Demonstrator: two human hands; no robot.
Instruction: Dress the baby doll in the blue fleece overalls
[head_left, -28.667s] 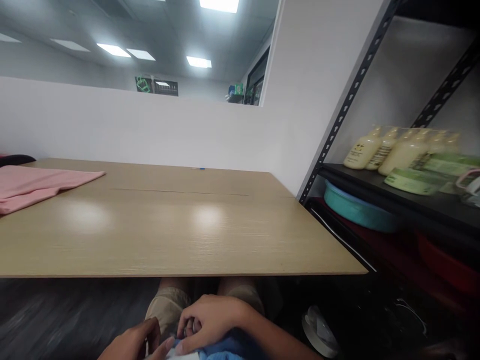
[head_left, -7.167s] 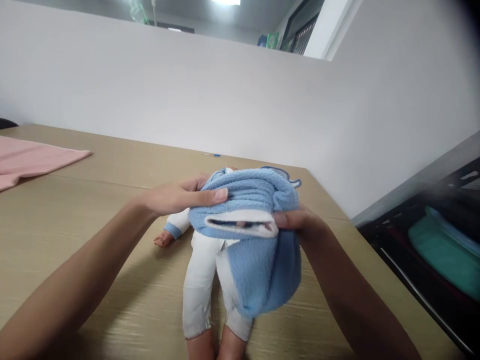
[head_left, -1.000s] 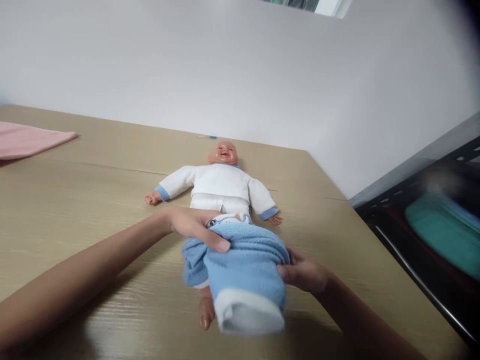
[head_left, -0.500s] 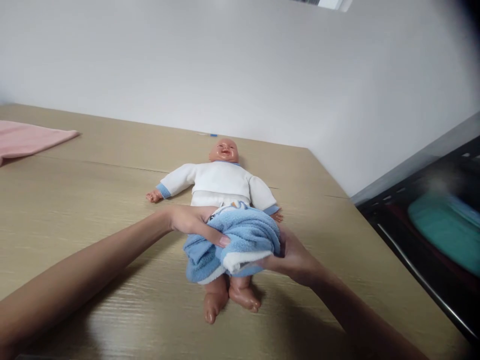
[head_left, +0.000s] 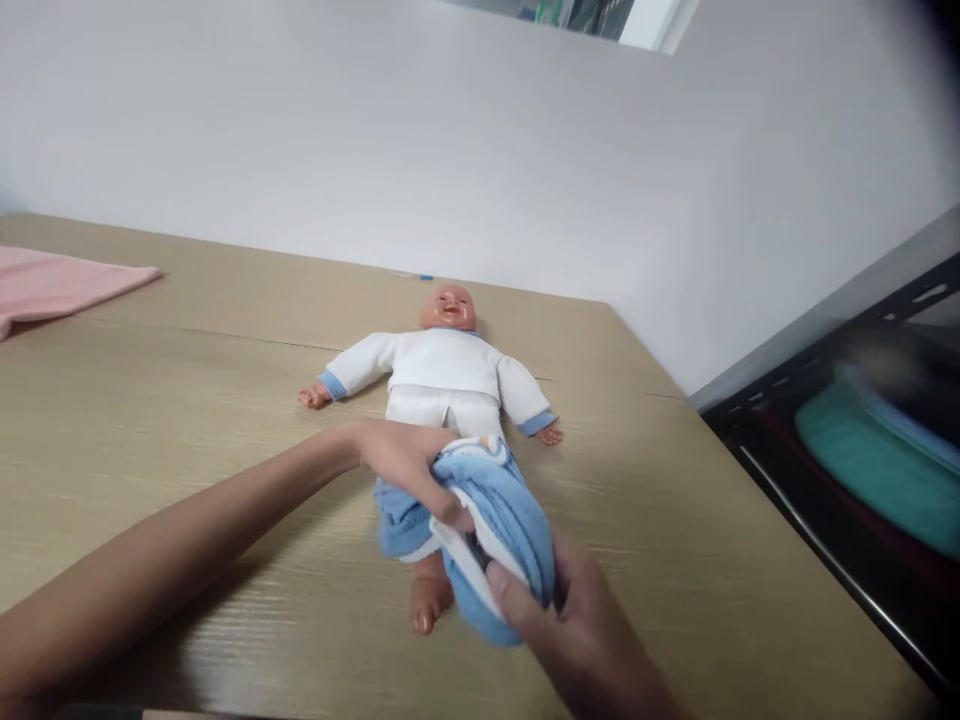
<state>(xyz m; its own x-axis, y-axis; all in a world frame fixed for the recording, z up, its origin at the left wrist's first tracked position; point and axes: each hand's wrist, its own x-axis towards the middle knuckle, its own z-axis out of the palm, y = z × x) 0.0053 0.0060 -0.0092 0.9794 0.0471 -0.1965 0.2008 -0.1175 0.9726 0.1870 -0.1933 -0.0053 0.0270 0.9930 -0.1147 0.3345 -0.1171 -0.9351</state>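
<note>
A baby doll (head_left: 452,303) lies face up on the table, its head at the far end. It wears a white top (head_left: 446,360) with blue cuffs and white trousers (head_left: 442,405). Bunched over its legs are blue fleecy trouser legs (head_left: 517,500) with white edges. My left hand (head_left: 412,465) is closed on the bunched fabric, thumb at the white opening. My right hand (head_left: 566,610) grips the lower right leg's edge, thumb inside the opening. One doll foot (head_left: 427,600) shows below; the other is hidden behind the cloth and my right hand.
A pink cloth (head_left: 67,282) lies at the table's left side. Near the back edge is a small blue-tipped item (head_left: 426,277). A pale wall (head_left: 375,150) stands behind the table (head_left: 187,400). To the right is a black rack (head_left: 757,480) with a teal item (head_left: 870,460).
My right hand has moved down toward me, pulling the right trouser leg with it. The leg's opening has widened, and that doll foot is now covered. My left hand has shifted slightly right.
</note>
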